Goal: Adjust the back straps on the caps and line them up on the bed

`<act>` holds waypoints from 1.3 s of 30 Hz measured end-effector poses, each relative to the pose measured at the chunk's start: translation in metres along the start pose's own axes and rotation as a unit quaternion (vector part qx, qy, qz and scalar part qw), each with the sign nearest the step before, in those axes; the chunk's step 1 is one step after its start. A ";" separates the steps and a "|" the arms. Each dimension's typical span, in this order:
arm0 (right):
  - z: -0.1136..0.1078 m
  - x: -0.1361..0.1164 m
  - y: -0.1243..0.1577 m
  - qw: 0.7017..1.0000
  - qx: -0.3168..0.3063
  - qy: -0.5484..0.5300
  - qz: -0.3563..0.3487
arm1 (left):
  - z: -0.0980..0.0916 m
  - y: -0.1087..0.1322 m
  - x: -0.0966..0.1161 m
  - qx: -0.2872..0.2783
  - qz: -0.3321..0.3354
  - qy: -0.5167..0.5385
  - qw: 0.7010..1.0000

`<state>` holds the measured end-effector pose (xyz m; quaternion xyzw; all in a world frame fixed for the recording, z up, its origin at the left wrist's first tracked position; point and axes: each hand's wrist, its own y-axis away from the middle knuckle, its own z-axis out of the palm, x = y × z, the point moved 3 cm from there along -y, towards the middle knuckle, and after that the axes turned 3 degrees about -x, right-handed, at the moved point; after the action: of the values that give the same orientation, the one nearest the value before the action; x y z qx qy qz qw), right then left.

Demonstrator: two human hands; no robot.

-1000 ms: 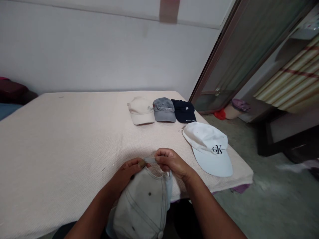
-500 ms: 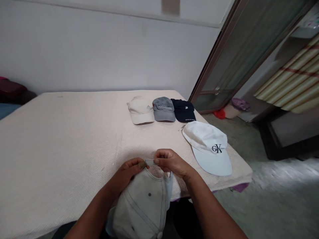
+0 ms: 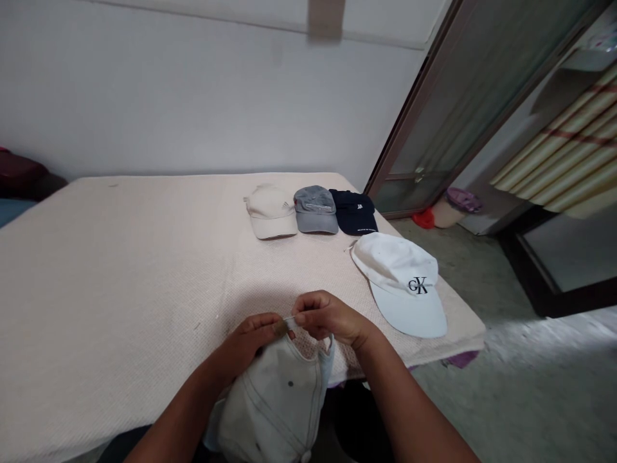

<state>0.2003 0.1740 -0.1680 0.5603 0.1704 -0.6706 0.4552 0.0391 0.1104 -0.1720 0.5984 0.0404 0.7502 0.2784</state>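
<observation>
A pale grey baseball cap (image 3: pixel 274 399) is held at the near edge of the bed-like surface, its back opening facing away from me. My left hand (image 3: pixel 258 337) pinches the back strap at its buckle, on the left of the opening. The fingers of my right hand (image 3: pixel 325 316) are closed on the free end of the same strap (image 3: pixel 290 319), close beside the left fingertips. The cap's lower part runs out of the bottom of the view.
On the pale textured cover (image 3: pixel 144 270) lie a beige cap (image 3: pixel 270 211), a grey cap (image 3: pixel 315 209) and a navy cap (image 3: pixel 354 212) in a row. A white cap with black letters (image 3: pixel 402 283) lies nearer, at the right edge. Behind is a white wall (image 3: pixel 193 96).
My right hand has moved slightly left, toward my left hand. The strap stretch showing between them is shorter and more tilted. The other caps lie as before.
</observation>
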 end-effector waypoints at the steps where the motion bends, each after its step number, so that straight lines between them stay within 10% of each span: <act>1: 0.000 0.000 0.000 1.000 -0.003 -0.009 -0.004 | 0.000 0.000 0.000 -0.002 -0.005 0.009 1.000; 39: 0.006 0.000 -0.001 0.997 -0.026 0.066 0.006 | 0.001 0.002 0.001 0.005 0.000 -0.020 1.000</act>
<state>0.1961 0.1702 -0.1670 0.5922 0.2136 -0.6249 0.4618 0.0394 0.1090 -0.1697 0.6149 0.0387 0.7378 0.2757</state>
